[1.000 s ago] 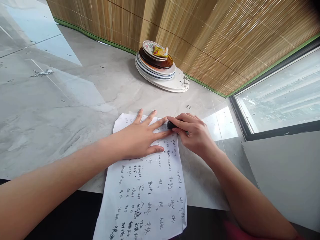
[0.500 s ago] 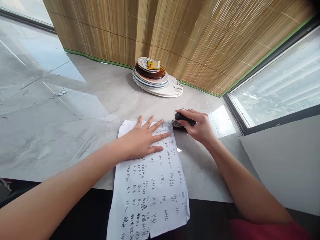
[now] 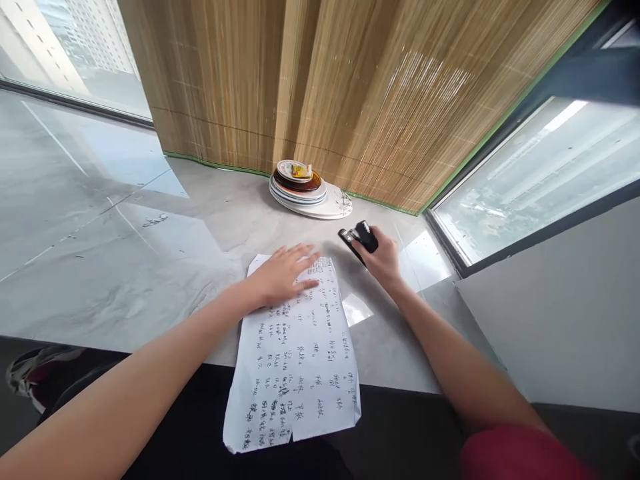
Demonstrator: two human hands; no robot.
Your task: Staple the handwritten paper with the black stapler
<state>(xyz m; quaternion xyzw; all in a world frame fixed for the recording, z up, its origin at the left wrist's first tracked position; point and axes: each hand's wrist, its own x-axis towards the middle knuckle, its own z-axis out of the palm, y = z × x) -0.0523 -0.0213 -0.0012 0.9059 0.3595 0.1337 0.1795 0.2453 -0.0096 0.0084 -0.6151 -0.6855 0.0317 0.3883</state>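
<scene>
Sheets of white paper (image 3: 320, 360) covered in handwriting lie on the marble-patterned surface, their lower part hanging over its front edge. My left hand (image 3: 285, 275) rests flat on the upper part of the paper, its fingers spread and a little blurred. In my right hand (image 3: 385, 257) is a black stapler (image 3: 364, 239), gripped around its body with the fingers partly hidden behind it. The stapler is apart from the paper, beyond its upper right corner, with its front end pointing to the left.
A stack of plates (image 3: 300, 197) with a small yellow packet (image 3: 301, 171) on top stands at the back. Behind it hangs a bamboo blind (image 3: 350, 87). A window (image 3: 525, 180) and a white panel (image 3: 555, 313) bound the right side. Small scraps (image 3: 156, 219) lie at left.
My right hand has drawn the stapler off the paper's upper right corner and turned it. My left hand stays on the paper. The camera view has tilted up.
</scene>
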